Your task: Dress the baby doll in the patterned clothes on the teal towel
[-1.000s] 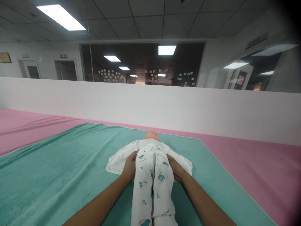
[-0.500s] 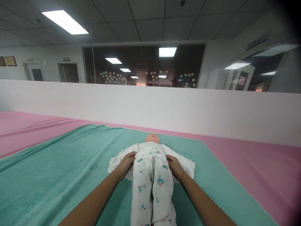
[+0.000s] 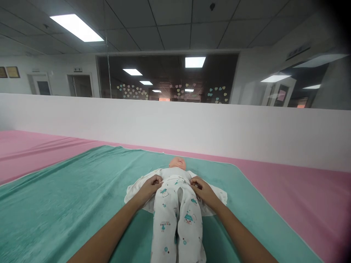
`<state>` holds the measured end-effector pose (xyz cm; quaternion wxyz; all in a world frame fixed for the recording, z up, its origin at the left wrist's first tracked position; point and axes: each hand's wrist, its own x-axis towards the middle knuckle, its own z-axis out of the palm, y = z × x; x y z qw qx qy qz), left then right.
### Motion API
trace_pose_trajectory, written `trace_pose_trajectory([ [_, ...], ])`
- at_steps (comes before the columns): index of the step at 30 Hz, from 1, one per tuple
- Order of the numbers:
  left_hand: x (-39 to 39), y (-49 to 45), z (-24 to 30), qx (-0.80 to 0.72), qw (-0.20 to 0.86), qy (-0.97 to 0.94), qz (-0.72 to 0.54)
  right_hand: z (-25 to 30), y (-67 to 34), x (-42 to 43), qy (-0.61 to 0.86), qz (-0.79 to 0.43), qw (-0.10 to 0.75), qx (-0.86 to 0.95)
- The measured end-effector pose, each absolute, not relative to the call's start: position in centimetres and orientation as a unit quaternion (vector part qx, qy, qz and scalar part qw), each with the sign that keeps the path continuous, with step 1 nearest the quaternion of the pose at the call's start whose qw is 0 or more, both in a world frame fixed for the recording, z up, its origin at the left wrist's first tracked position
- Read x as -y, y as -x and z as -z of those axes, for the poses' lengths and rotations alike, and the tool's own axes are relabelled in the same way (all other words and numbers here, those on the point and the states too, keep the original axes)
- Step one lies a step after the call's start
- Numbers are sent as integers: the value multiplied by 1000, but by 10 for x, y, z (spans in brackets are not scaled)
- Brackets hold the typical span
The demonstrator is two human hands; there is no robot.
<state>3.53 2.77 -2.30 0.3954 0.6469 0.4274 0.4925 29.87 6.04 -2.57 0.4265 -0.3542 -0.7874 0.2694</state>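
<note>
A baby doll (image 3: 177,163) lies on its back on a teal blanket (image 3: 90,190), head away from me. It wears white printed trousers (image 3: 164,219), whose legs stretch toward me, and a white top (image 3: 216,190) is spread out under and beside its body. My left hand (image 3: 152,186) is closed at the left side of the trousers' waist, fingers curled on the fabric. On the opposite side, my right hand (image 3: 201,189) pinches the waist edge with bent fingers. The fingertips of both hands are partly hidden by the cloth.
Pink sheeting (image 3: 307,197) lies under and around the blanket. A low white partition (image 3: 175,122) runs across behind the doll, with a wide glass window (image 3: 167,78) beyond it.
Both hands have moved slightly up toward the doll's chest and inward at the waist. The trousers' waist has shifted a little with them, and the right hand's fingers are more bent.
</note>
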Motion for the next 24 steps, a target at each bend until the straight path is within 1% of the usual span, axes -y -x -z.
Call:
trace_pose_trajectory([
  [4,-23,-34,14,-404,237,-748,-469,19,-295,-55,370,-210,425,798],
  [7,-23,-36,11,-432,183,-761,-448,19,-287,-56,379,-181,435,796],
  [11,-43,-37,11,-547,104,-741,-375,26,-276,-67,427,-232,456,746],
  [15,-69,-38,13,-593,61,-730,-334,39,-273,-87,462,-261,472,704],
  [19,-78,-47,24,-627,19,-711,-319,50,-275,-101,492,-248,480,682],
  [24,-71,-47,35,-646,-38,-704,-294,52,-275,-99,523,-210,503,655],
])
